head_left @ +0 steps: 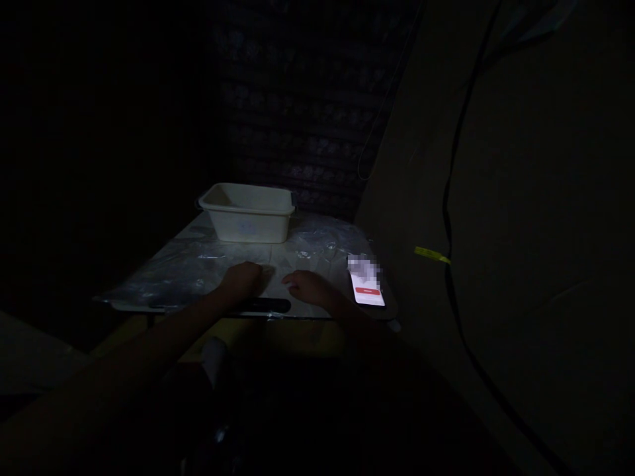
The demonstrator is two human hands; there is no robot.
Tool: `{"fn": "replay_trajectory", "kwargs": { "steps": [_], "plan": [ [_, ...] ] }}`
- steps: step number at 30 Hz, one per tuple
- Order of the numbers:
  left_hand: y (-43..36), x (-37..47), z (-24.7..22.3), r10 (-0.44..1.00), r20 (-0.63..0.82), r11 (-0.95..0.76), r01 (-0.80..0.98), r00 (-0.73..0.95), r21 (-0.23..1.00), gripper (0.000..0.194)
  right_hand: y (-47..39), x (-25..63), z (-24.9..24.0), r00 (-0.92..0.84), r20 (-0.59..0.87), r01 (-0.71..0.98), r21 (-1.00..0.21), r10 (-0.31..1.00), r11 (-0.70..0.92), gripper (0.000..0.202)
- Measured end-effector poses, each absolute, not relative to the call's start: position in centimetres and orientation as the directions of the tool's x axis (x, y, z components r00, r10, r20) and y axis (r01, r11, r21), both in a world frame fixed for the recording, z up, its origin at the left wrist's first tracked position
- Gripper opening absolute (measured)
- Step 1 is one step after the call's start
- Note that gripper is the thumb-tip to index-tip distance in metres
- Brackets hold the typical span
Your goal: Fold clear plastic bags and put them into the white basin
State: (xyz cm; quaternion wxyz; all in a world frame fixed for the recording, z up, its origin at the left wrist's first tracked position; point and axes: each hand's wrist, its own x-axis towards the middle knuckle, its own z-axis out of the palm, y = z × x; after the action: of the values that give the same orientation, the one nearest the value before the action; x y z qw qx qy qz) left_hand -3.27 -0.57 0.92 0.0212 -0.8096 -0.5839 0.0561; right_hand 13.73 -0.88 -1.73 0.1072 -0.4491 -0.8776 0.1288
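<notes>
The scene is very dark. My left hand (pixel 243 279) rests on the small white table (pixel 280 254) with its fingers curled closed; whether anything is in them is hidden. Just to its right, my right hand (pixel 310 287) lies low over the tabletop, finger and thumb a little apart, and I see nothing held in it. Clear plastic sheets or bags (pixel 173 268) lie crumpled across the left of the table, and more clear plastic (pixel 327 235) lies at the back right. Between my wrists, a dark slot (pixel 262 305) runs along the table's near edge.
A cream plastic tub (pixel 248 228) stands at the back of the table. A phone with a lit screen (pixel 368 294) lies at the right edge. On the right, a dark cable (pixel 449 198) with a yellow tag (pixel 430 254) runs along a wall-like surface (pixel 536 198).
</notes>
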Motion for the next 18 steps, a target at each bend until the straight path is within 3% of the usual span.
{"fn": "replay_trajectory", "kwargs": {
  "steps": [7,10,14,18],
  "plan": [
    [-0.6,-3.2,1.0,0.954,0.049,-0.293,0.955,0.294,-0.036,0.03,-0.4,14.1,-2.1,-0.494,0.113,0.749,-0.448,0.862,0.488,0.032],
    [-0.2,-3.4,0.7,0.968,0.109,-0.248,0.934,0.227,0.257,0.031,-0.2,14.2,-2.2,-0.49,0.118,0.728,-0.489,0.864,0.48,0.031],
    [0.2,-3.4,0.1,0.99,0.039,-0.119,0.676,0.133,0.728,0.045,-0.4,14.1,-1.9,-0.493,0.095,0.736,-0.485,0.865,0.472,0.032],
    [0.3,-3.2,-0.7,0.989,0.01,-0.075,0.437,0.149,0.897,0.052,-0.9,13.9,-1.1,-0.536,0.123,0.775,-0.323,0.835,0.544,0.034]
  ]
}}
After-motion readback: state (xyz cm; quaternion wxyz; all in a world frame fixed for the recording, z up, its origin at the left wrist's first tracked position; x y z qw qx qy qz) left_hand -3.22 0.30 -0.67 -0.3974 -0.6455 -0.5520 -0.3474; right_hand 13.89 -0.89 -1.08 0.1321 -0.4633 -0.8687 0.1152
